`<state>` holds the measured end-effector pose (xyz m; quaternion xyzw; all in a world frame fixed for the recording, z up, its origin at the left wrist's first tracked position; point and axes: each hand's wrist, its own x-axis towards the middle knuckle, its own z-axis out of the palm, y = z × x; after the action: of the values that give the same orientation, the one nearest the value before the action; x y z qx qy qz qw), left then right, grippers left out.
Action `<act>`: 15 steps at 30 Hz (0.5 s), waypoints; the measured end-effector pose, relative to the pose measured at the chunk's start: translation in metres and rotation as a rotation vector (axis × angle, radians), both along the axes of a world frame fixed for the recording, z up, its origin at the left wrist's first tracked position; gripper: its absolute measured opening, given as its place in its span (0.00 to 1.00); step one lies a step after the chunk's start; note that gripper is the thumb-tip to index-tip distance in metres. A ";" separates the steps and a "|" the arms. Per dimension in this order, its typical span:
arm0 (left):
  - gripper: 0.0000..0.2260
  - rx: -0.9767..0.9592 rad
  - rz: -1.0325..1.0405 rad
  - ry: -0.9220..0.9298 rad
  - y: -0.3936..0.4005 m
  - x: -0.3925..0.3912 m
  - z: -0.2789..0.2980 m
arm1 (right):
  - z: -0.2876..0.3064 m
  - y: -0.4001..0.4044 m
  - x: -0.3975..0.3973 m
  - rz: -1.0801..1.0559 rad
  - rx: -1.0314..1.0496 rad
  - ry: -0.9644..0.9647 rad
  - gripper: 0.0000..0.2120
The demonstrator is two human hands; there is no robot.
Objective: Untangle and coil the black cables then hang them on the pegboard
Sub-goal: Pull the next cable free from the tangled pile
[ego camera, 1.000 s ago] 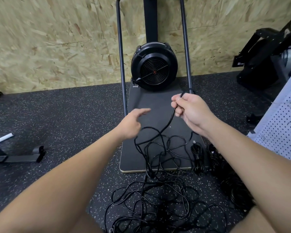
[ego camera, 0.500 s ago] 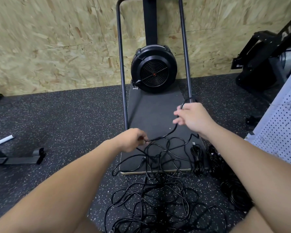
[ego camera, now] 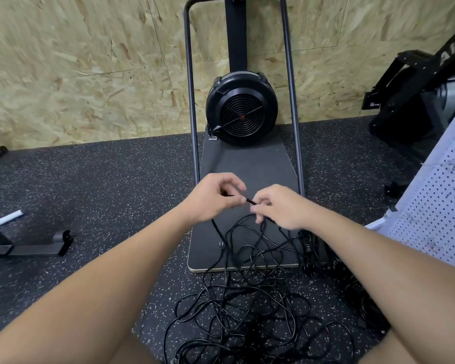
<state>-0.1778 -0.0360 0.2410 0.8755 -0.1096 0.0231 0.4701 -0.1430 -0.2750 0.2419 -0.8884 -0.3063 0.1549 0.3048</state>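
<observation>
A tangle of thin black cable (ego camera: 247,306) lies on the speckled floor and on the front of a dark platform. One strand rises from it to my hands. My left hand (ego camera: 216,197) pinches that strand between thumb and fingers. My right hand (ego camera: 279,206) holds the same strand just to the right, its fingers curled over it. The two hands nearly touch above the platform. Coiled black cable bundles (ego camera: 313,248) lie at the platform's right corner. A white pegboard (ego camera: 436,206) leans at the right edge.
A black fan machine (ego camera: 241,111) with a metal tube frame (ego camera: 191,88) stands on the dark platform (ego camera: 247,164) against the chipboard wall. Black exercise equipment (ego camera: 410,101) sits at the far right. A low metal stand (ego camera: 24,245) and a white marker (ego camera: 7,219) lie at the left.
My left hand closed on the cable and rose toward the right hand. My right hand came down and left, so both now meet on one strand.
</observation>
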 end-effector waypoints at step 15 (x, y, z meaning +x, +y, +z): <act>0.14 -0.501 0.107 0.174 -0.010 -0.013 0.014 | 0.024 -0.001 0.001 -0.435 0.678 0.402 0.12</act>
<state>-0.1904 -0.0457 0.2547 0.7349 -0.0133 -0.0011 0.6780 -0.1425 -0.2763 0.2661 -0.7345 -0.0808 0.1476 0.6574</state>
